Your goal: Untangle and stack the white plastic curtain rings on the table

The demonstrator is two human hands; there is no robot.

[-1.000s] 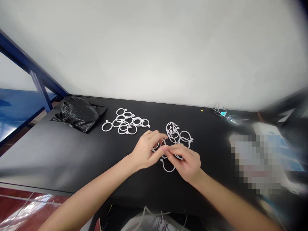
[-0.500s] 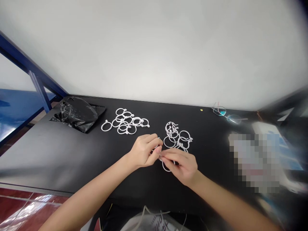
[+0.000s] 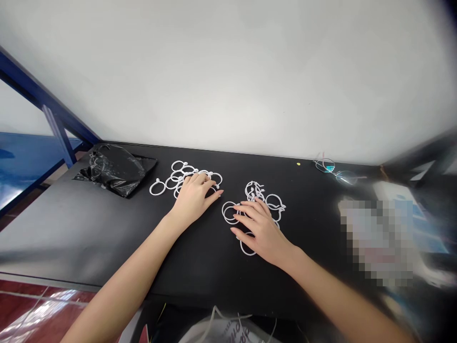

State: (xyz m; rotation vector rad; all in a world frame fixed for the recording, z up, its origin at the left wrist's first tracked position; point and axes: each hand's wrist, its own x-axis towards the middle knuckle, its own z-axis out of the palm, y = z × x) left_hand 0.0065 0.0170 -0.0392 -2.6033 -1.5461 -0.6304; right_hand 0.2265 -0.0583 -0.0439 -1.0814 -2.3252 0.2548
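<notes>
My left hand (image 3: 194, 195) reaches over the left pile of white plastic rings (image 3: 177, 166), its thumb apart from the fingers. Its fingertips are among the rings, and I cannot tell whether they pinch one. One ring (image 3: 151, 190) lies just left of that pile. My right hand (image 3: 262, 231) is spread over the right group of white rings (image 3: 274, 196), fingers apart, hiding some of them. By its fingertips lie two overlapping rings (image 3: 223, 216), and another ring (image 3: 243, 248) shows beneath the thumb. Small tabs stick out from many rings.
A crumpled black plastic bag (image 3: 114, 166) lies at the left on the black table (image 3: 117, 233). Eyeglasses (image 3: 336, 172) sit near the wall at the right, beyond a small yellow bit (image 3: 298, 164). A blurred pale object (image 3: 378, 243) is at the far right.
My hands have moved apart from where they met. The left has gone up and left onto the left pile; the right has opened. Overlapping rings now lie on the table between them.
</notes>
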